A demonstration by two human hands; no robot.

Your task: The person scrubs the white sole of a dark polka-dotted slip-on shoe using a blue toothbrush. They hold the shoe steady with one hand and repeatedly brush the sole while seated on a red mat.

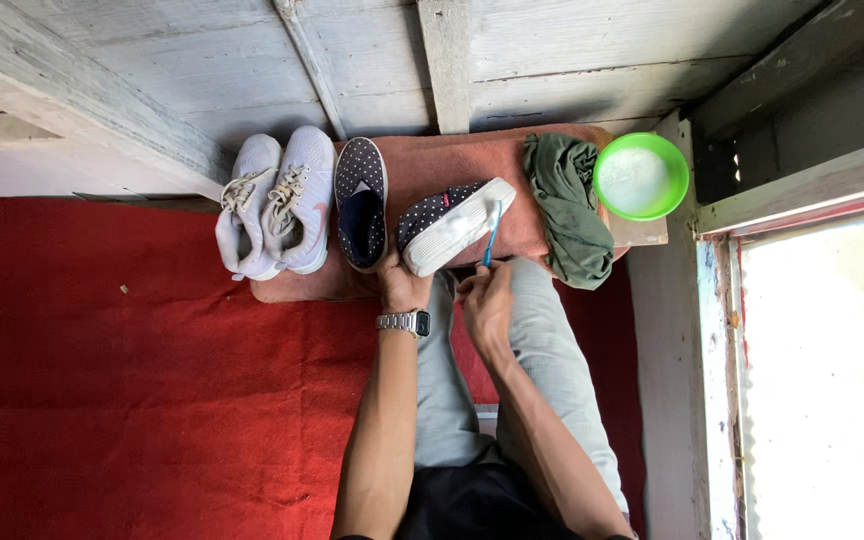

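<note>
My left hand point(402, 285), with a metal watch on its wrist, grips a dark dotted slip-on shoe point(447, 228) tipped on its side, white sole facing me. My right hand point(485, 296) holds a blue toothbrush point(491, 235) whose bristle end rests against the white sole near the toe. The shoe's mate point(362, 203) lies flat just to the left on a low reddish-brown board point(452, 160).
A pair of white lace-up sneakers point(277, 203) sits at the board's left end. A crumpled green cloth point(570, 205) and a green bowl point(641, 176) of whitish liquid lie to the right. Red carpet point(152, 380) covers the floor; grey wooden planks stand behind.
</note>
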